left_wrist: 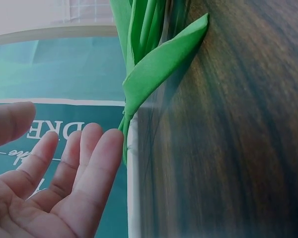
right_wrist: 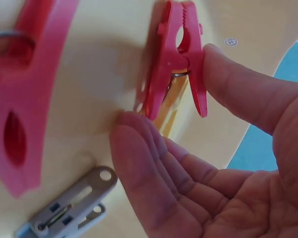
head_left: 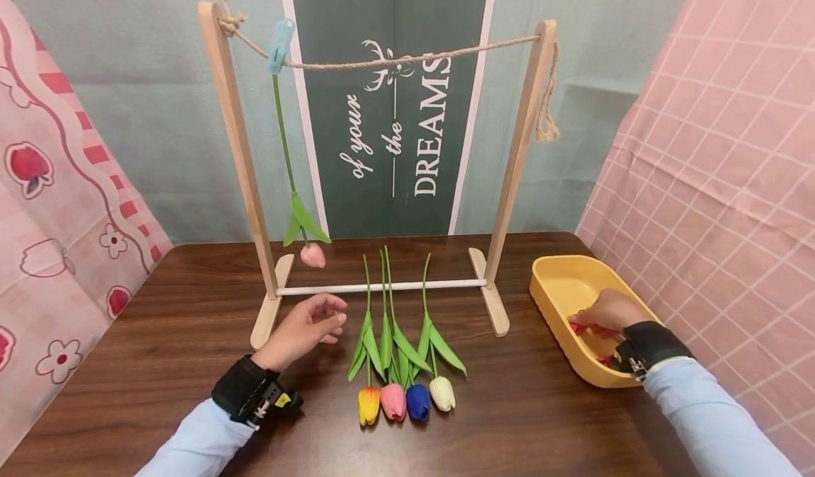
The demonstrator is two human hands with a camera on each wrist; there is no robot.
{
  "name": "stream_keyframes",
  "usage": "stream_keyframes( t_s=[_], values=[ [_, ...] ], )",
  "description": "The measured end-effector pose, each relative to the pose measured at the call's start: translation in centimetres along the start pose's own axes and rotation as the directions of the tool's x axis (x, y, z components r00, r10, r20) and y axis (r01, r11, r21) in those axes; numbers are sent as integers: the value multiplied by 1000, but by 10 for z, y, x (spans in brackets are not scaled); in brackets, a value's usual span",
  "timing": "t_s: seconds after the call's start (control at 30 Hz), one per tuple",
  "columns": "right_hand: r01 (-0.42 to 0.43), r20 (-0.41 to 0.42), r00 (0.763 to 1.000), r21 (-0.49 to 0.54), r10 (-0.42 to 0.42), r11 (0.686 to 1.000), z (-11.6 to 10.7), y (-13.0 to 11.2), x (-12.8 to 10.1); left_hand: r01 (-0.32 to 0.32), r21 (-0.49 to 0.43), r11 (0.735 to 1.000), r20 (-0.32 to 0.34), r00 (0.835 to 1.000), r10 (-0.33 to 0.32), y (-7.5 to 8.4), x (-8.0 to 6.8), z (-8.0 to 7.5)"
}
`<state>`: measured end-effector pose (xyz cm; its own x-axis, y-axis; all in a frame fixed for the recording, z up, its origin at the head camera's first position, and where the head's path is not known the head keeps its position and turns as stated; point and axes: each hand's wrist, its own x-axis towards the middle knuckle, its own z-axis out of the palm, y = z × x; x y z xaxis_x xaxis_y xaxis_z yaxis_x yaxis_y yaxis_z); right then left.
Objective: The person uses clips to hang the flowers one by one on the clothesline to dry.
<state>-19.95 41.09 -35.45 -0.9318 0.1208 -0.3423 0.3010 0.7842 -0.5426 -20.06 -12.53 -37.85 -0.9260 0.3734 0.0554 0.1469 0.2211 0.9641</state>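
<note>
My left hand [head_left: 318, 319] hovers open just above the wooden table [head_left: 191, 335], fingers relaxed, left of a row of fake tulips: orange [head_left: 368, 405], pink [head_left: 392, 400], blue [head_left: 417, 400] and white [head_left: 442, 393]. In the left wrist view the left hand [left_wrist: 54, 131] holds nothing, and its fingertips are close to a green leaf [left_wrist: 159, 64]. My right hand [head_left: 582, 318] reaches into a yellow tray [head_left: 560, 279]. There the right hand [right_wrist: 166, 89] pinches a red clothespin [right_wrist: 176, 44] between thumb and fingertips.
A wooden rack [head_left: 238, 158] with a rope [head_left: 407, 58] stands behind the tulips. A pink tulip [head_left: 313, 255] hangs head down from a blue peg [head_left: 280, 45] on the rope. The tray also holds another red clothespin [right_wrist: 25, 99] and a grey one [right_wrist: 69, 203].
</note>
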Motion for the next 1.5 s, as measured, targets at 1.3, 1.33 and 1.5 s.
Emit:
stream_keyframes(
  t_s=[1.3, 1.33, 1.5],
  values=[
    [171, -110, 978, -76, -179, 982, -15, -24, -14, -10, 6, 1000, -19, 1000, 10, -2, 1, -4],
    [175, -115, 977, -73, -182, 982, -16, -26, -15, -10, 7, 1000, -20, 1000, 10, -2, 2, -4],
    [196, -144, 968, -74, -205, 978, -20, -36, -19, -11, 16, 1000, -21, 1000, 11, -1, 3, -6]
  ],
)
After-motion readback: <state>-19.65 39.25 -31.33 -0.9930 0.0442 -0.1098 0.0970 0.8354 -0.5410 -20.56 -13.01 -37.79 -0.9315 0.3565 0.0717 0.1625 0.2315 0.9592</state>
